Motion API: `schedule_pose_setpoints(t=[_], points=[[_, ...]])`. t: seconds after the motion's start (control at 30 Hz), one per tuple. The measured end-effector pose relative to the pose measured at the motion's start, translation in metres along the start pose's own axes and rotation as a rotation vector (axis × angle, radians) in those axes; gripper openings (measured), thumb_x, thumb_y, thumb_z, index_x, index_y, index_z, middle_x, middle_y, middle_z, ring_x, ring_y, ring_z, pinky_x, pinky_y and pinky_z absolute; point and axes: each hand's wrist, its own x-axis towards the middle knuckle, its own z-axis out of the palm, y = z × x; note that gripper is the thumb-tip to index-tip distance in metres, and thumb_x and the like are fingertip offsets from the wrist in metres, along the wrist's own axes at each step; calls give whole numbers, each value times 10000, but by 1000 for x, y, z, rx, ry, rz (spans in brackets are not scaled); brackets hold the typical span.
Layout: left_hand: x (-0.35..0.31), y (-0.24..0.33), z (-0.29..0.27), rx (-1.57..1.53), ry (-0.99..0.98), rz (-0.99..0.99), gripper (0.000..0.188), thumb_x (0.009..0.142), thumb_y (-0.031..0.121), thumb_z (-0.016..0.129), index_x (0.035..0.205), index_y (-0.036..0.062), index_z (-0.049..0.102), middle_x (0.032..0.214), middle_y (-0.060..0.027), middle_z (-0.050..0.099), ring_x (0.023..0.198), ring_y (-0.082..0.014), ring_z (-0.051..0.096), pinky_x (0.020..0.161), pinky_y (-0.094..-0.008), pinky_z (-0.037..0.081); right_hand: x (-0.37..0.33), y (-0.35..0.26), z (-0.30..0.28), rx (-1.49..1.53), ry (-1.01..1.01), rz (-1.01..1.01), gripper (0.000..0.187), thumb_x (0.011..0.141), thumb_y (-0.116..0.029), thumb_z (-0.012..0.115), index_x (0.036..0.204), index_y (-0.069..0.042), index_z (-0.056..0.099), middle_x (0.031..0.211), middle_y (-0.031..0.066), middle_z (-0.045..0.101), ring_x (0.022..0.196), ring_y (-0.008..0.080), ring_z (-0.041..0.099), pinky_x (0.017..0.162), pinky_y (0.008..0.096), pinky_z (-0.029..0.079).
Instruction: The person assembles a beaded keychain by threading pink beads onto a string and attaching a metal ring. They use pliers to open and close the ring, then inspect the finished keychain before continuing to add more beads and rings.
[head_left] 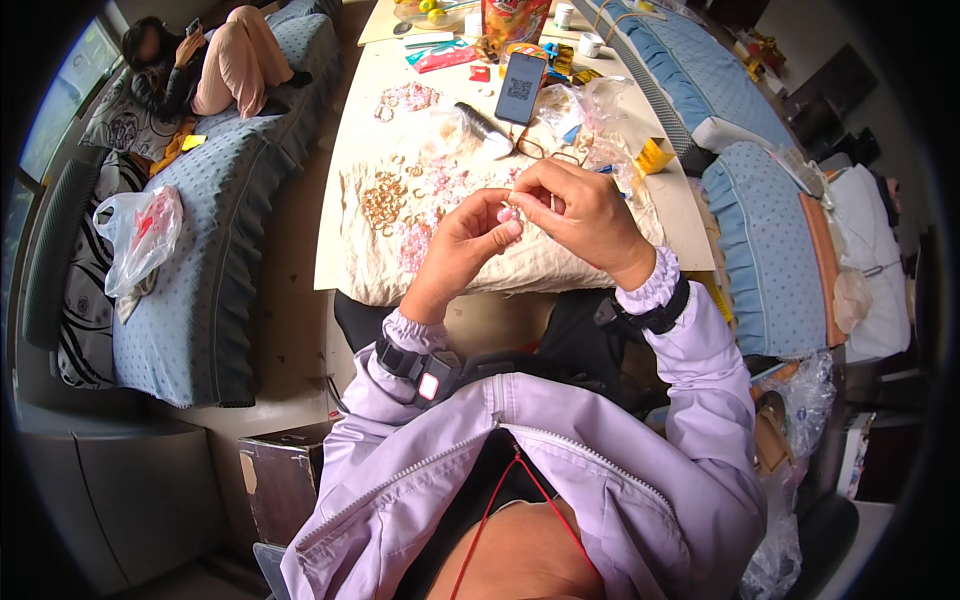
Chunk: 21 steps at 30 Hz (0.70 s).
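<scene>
Over the near part of the table, my left hand (458, 248) pinches a small pink beaded piece (511, 216) between thumb and fingers. My right hand (582, 212) meets it from the right, thumb and forefinger closed together at the piece; what they grip is too small to make out. Below and left of my hands, a pile of gold-coloured rings (383, 203) lies on a cream cloth (372, 286). Pink and white beaded pieces (414, 246) lie close to my left hand, and another pink cluster (408, 98) sits farther back.
Beyond my hands are eyeglasses (543, 152), a propped phone (519, 90) and a dark tube (480, 124) with a white end. Clear plastic bags (590, 104) and a yellow packet (655, 156) are to the right. A person (215, 65) reclines on the left sofa (185, 330).
</scene>
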Motion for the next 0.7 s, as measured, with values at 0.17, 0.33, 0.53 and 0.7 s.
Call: schedule_pose_setpoints(t=[0.17, 0.33, 0.53, 0.7], points=[[2, 0, -1, 95, 8, -43, 308, 951, 89, 737, 1231, 40, 620, 1037, 10, 654, 926, -76, 599, 844, -239, 497, 3, -6, -2, -37, 63, -3, 115, 890, -115, 735, 897, -66, 631, 783, 76, 647, 673, 247, 670, 604, 363, 521], [3, -2, -2, 85, 6, -56, 389, 903, 32, 769, 1256, 48, 606, 1098, 13, 631, 933, -77, 588, 842, -236, 502, 7, -9, -7, -29, 85, 5, 104, 896, -100, 727, 897, -63, 630, 783, 77, 664, 673, 243, 691, 593, 348, 527], [7, -13, -2, 107, 104, 72, 479, 820, 95, 860, 1247, 73, 645, 1145, -11, 624, 977, -110, 537, 854, -263, 471, 10, -13, -9, -51, 100, 0, 110, 901, -105, 723, 884, -59, 625, 785, 72, 676, 677, 234, 704, 594, 340, 533], [7, -15, -5, 49, 38, 43, 512, 836, 67, 838, 1298, 60, 616, 1259, -30, 621, 1156, -133, 543, 959, -291, 472, 11, -14, -10, -76, 99, 26, 120, 896, -115, 729, 871, -60, 625, 786, 63, 681, 671, 223, 702, 588, 336, 530]])
